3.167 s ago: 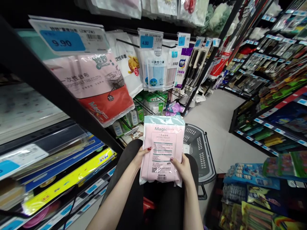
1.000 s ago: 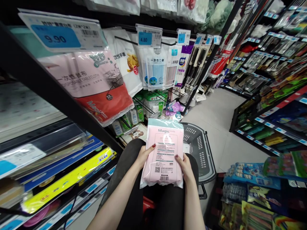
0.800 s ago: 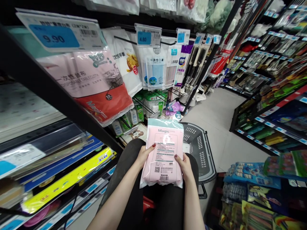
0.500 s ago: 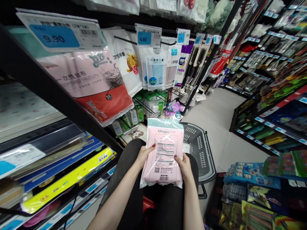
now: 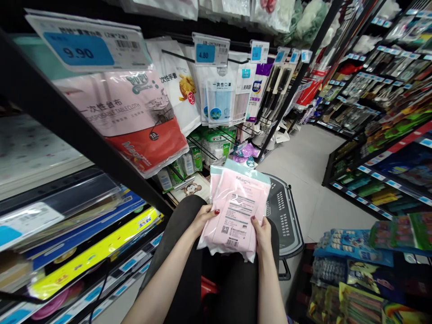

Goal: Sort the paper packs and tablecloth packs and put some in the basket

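Two pink plastic packs of disposable tablecloth lie one over the other above my lap, their printed backs up. The front pack (image 5: 241, 207) is turned a little to the right, so the rear pack (image 5: 215, 177) shows along the left and top edges. My left hand (image 5: 202, 221) is closed on the left side of the packs, thumb on top, other fingers hidden underneath. Gripping the right edge, my right hand (image 5: 263, 233) has its thumb on the front pack; its fingers beneath are hidden. Similar tablecloth packs (image 5: 135, 121) hang on the rack at the left.
A grey shopping basket (image 5: 295, 220) stands on the floor just right of my knees. Packs of disposable masks (image 5: 221, 101) and gloves (image 5: 180, 85) hang on hooks ahead. A black shelf post (image 5: 77, 126) slants across the left. Bagged snacks (image 5: 354, 245) fill the lower right.
The packs were lined up as a single stack; now the front one has slid and tilted right, uncovering the one behind. My right hand has shifted slightly right with it.
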`<state>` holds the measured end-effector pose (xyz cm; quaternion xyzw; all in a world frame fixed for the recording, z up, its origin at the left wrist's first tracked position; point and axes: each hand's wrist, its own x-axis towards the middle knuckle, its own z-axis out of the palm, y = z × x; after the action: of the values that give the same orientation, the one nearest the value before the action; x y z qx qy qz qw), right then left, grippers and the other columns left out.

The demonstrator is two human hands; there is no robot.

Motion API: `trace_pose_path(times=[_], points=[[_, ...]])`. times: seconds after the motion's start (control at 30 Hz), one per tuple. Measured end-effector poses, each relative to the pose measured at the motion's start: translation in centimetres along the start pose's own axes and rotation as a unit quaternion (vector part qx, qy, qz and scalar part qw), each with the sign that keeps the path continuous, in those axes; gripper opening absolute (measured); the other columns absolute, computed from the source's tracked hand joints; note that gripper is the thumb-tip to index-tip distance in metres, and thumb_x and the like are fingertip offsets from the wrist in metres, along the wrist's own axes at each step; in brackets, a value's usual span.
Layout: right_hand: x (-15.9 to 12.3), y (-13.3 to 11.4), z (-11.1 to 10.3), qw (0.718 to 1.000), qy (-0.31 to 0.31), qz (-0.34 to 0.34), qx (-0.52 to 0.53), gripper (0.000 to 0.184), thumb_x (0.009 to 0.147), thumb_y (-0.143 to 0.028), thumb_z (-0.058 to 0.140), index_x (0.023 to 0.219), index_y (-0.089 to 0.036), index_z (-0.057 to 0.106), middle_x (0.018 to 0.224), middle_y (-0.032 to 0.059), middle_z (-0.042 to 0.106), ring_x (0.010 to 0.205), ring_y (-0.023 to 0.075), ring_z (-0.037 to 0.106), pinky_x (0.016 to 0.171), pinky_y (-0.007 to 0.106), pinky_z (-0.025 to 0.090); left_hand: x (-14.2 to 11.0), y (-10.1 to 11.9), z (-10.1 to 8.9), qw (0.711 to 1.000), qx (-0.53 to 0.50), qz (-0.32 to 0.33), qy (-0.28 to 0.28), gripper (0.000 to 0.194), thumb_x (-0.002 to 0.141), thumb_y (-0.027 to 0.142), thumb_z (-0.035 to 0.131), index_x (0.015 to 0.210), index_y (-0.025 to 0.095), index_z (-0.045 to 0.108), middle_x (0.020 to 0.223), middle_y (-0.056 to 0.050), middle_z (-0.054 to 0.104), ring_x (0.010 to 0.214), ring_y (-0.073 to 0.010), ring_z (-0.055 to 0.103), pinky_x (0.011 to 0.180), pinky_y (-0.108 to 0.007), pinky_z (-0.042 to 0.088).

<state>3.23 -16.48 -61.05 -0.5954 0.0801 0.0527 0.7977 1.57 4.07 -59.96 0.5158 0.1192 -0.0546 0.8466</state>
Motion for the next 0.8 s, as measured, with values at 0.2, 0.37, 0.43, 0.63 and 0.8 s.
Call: trace_pose_path(times=[0.2,0.37,0.43,0.63,0.8], points=[[0.1,-0.2,-0.8,0.998,0.017,-0.022,0.054,0.045,0.065,-0.034,0.065,0.105,-0.018,0.052,0.103,0.0077,0.062,0.093,0.0201,0.058,0.082,0.032,0.045,0.0,0.6,0.2,0.993,0.097,-0.007,-0.061,0.033,0.046,0.025,0.074,0.074,0.01,0.066,0.069,-0.004,0.065,0.067,-0.0197,0.057,0.058,-0.025,0.041],[-0.4,-0.6,-1.1,0.99,-0.115,0.01,0.081,0.063,0.055,-0.032,0.072,0.112,-0.018,0.049,0.108,0.01,0.059,0.097,0.0249,0.056,0.083,0.036,0.045,-0.5,0.7,0.2,0.996,0.048,-0.045,-0.06,0.043,0.044,0.021,0.075,0.083,0.009,0.064,0.081,-0.008,0.067,0.074,-0.0232,0.059,0.066,-0.031,0.046],[-0.5,-0.5,-1.2,0.987,-0.14,0.031,0.076,0.065,0.052,-0.029,0.074,0.111,-0.018,0.05,0.106,0.0094,0.061,0.094,0.0249,0.058,0.081,0.036,0.047,-0.6,0.7,0.2,0.996,0.03,-0.053,-0.071,0.045,0.045,0.02,0.075,0.087,0.008,0.063,0.085,-0.01,0.067,0.077,-0.0238,0.06,0.069,-0.032,0.046],[-0.3,-0.2,-1.2,0.989,-0.133,0.02,0.053,0.062,0.053,-0.029,0.073,0.11,-0.018,0.05,0.106,0.0095,0.06,0.095,0.024,0.057,0.08,0.036,0.047,-0.6,0.3,0.4,0.998,0.037,-0.036,-0.045,0.038,0.05,0.019,0.074,0.085,0.007,0.064,0.083,-0.011,0.067,0.074,-0.0236,0.061,0.067,-0.032,0.047],[-0.4,-0.6,-0.8,0.989,-0.142,0.041,0.005,0.049,0.054,-0.027,0.073,0.099,-0.016,0.057,0.099,0.0087,0.064,0.089,0.0246,0.06,0.079,0.037,0.047,-0.7,0.1,0.8,0.999,0.038,-0.028,-0.002,0.037,0.049,0.02,0.074,0.083,0.007,0.065,0.082,-0.011,0.068,0.072,-0.0241,0.062,0.068,-0.033,0.047]])
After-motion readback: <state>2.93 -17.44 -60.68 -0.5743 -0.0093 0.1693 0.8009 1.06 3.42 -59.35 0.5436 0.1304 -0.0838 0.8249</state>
